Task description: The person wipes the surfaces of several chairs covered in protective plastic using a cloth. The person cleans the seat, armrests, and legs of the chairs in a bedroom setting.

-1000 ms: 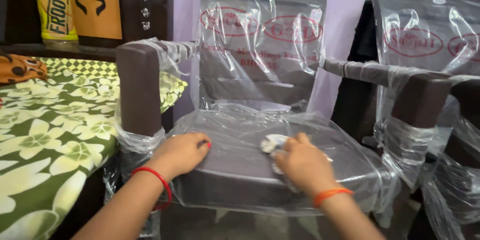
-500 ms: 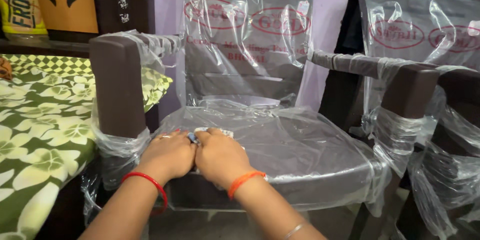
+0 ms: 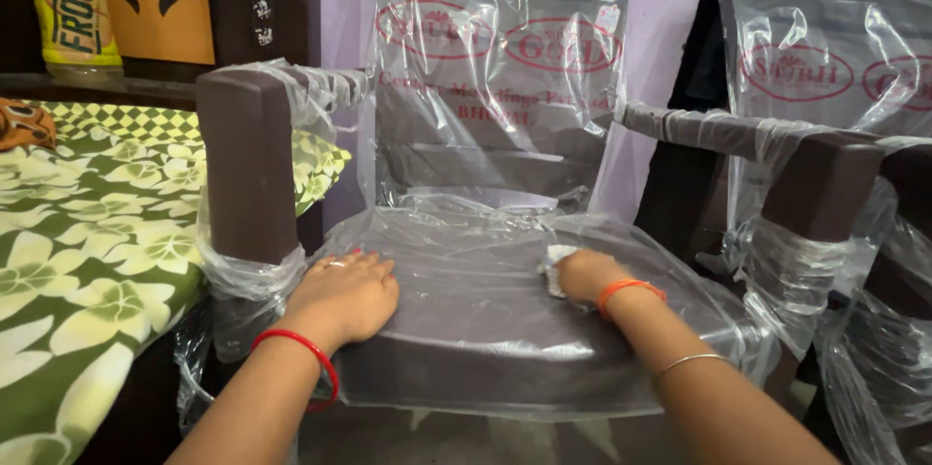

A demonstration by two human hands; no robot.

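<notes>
A dark brown plastic armchair (image 3: 485, 329), wrapped in clear plastic film, stands in front of me. My left hand (image 3: 342, 295) lies flat on the front left of its seat, fingers together, holding nothing, with a red bangle at the wrist. My right hand (image 3: 582, 276) is closed on a small pale cloth (image 3: 555, 261) and presses it on the seat's right middle part. An orange bangle and a thin silver one circle that wrist and forearm.
A bed with a green flowered sheet (image 3: 87, 261) adjoins the chair's left armrest (image 3: 248, 164). A second wrapped chair (image 3: 835, 135) stands close on the right. A dark shelf with a yellow pack (image 3: 73, 4) is at the back left, against a lilac wall.
My right hand slid the cloth from beside my left hand across the seat to the right. The left hand stayed at the front left.
</notes>
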